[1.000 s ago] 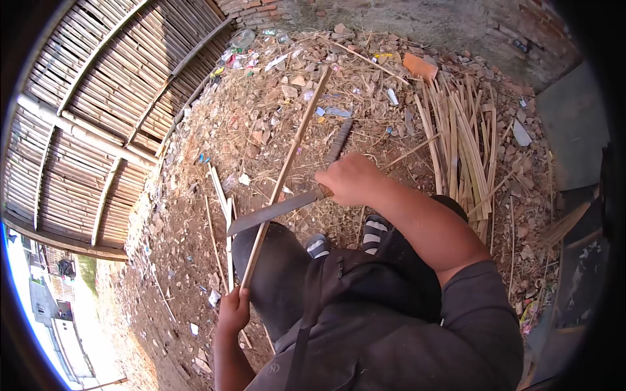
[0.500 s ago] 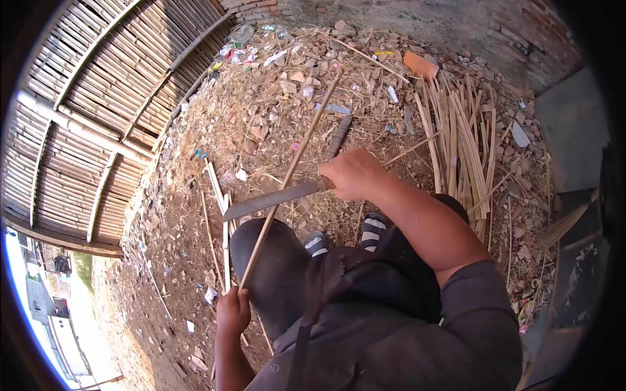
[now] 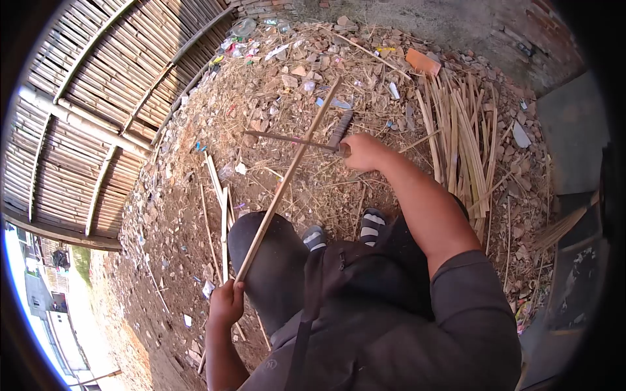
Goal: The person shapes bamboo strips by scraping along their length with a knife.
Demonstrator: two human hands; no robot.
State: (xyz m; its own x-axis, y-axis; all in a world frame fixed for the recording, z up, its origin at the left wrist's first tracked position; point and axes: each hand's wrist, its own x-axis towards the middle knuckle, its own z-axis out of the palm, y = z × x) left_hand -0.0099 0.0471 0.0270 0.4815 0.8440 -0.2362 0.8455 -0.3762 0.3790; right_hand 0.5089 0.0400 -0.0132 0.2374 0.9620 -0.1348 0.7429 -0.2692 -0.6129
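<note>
My left hand point(image 3: 226, 304) is closed around the near end of a long bamboo strip point(image 3: 274, 203), which slants up and away past my left knee. In my right hand point(image 3: 366, 152) is the handle of a machete point(image 3: 277, 137). Its blade points left, seen nearly edge-on, and crosses the strip near the far end. Just beyond my right fist, a dark ribbed handle-like object point(image 3: 340, 127) lies over the ground. Split strips point(image 3: 225, 234) lie on the soil beside my left knee.
A pile of bamboo strips point(image 3: 460, 140) lies at the right, with an orange brick-like block point(image 3: 422, 62) behind it. A bamboo fence point(image 3: 104, 124) stands left and a wall point(image 3: 417, 26) at the back. Rubble and litter cover the ground around my sandalled feet point(image 3: 372, 227).
My right hand has moved slightly away and right, carrying the machete farther up the strip; its blade has turned from broadside to nearly edge-on. My left hand has shifted slightly left.
</note>
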